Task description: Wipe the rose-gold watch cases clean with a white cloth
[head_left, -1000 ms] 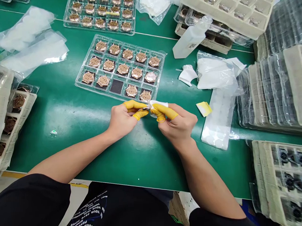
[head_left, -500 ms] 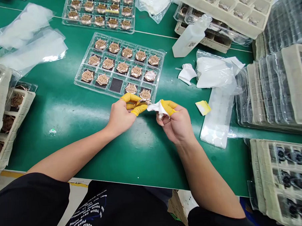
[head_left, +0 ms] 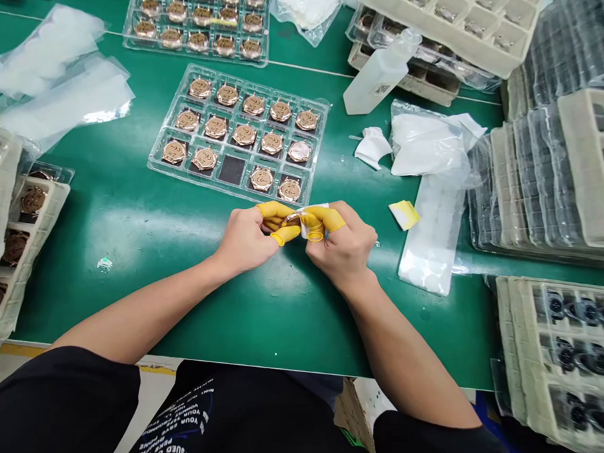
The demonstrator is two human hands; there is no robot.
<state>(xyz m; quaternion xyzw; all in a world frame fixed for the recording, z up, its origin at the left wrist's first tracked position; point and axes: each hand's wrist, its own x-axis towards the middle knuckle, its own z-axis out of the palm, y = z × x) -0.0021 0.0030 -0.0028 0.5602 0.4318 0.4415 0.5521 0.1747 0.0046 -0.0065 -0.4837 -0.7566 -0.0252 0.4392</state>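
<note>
My left hand (head_left: 257,236), with yellow finger cots on its fingertips, pinches a rose-gold watch case (head_left: 290,220) by its edge. Meeting it from the right, my right hand (head_left: 335,235) also wears yellow finger cots and grips a white cloth (head_left: 306,219), pressed against the side of the case. The fingers hide much of the case and cloth. Just beyond both hands lies a clear plastic tray (head_left: 189,172) of rose-gold watch cases, backs up, with one bare dark compartment (head_left: 231,169) in its front row.
Behind is another watch-case tray (head_left: 194,56). A white bottle (head_left: 376,83) stands at the back right, near plastic bags (head_left: 423,141), a crumpled white cloth (head_left: 372,148) and a yellow-white piece (head_left: 404,215). Stacked trays (head_left: 525,177) line the right; more trays (head_left: 46,214) stand left.
My right hand has turned over and moved in against the watch case, bringing the cloth onto it. My left hand has drawn slightly toward me with the case, away from the tray.
</note>
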